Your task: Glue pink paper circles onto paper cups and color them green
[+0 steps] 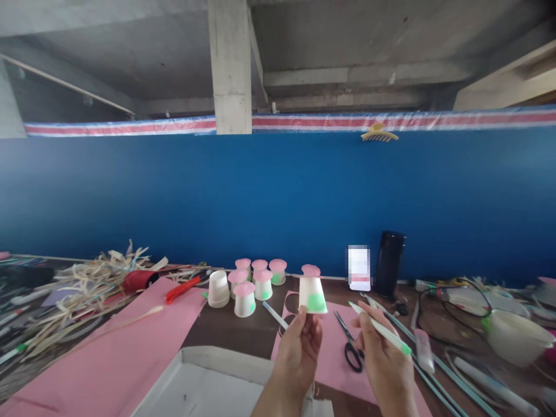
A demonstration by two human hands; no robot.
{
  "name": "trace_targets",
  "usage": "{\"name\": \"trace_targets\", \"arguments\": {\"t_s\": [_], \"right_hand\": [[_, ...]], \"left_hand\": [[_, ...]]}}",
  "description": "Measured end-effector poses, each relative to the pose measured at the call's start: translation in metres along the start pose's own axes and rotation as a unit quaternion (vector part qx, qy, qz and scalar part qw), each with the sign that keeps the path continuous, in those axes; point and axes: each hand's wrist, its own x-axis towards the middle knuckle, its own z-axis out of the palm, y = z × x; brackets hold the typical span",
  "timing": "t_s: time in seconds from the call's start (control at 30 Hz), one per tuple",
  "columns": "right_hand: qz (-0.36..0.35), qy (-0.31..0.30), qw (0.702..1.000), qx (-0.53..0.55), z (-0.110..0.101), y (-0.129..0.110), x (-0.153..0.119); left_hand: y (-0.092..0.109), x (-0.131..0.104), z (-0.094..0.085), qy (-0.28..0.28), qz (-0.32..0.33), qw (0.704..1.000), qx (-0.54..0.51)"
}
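Note:
My left hand [299, 350] grips an upturned paper cup [307, 289] near its wide rim. A pink disc [311, 270] sits on the cup's narrow top, and a green patch [317, 302] covers part of its side. In my right hand [384, 365] is a white marker [386, 333] with a green tip and green end, its tip pointing toward the cup but apart from it. Under the hands lie a pink paper sheet [334, 368] and black-handled scissors [353, 354]. Several similar pink-topped cups [245, 304] stand to the left, beside a plain white cup [218, 289].
A shallow white box [226, 358] lies in front. Pink paper [130, 341], red pipe cleaners [182, 288] and a heap of pale strips [108, 272] are left. Rightward stand a phone [359, 266], a black bottle [390, 263], a glue tube [423, 350] and a white bowl [516, 336].

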Motion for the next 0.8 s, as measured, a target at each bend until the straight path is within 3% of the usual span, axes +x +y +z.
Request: {"name": "trace_targets", "arguments": {"t_s": [0.17,0.33,0.5,0.8], "right_hand": [[0.102,-0.041,0.993,0.037,0.004,0.015,0.003],[0.193,-0.063,0.973,0.111,0.014,0.034,0.001],[0.231,-0.081,0.957,0.153,0.021,0.046,0.000],[0.292,-0.080,0.931,0.202,0.018,0.041,-0.006]], "left_hand": [[0.002,0.004,-0.002,0.041,-0.012,0.999,-0.014],[0.005,0.007,-0.007,0.031,-0.023,0.999,-0.035],[0.005,0.006,-0.006,0.023,-0.036,0.997,-0.056],[-0.003,0.000,0.001,0.038,-0.067,0.996,-0.051]]}}
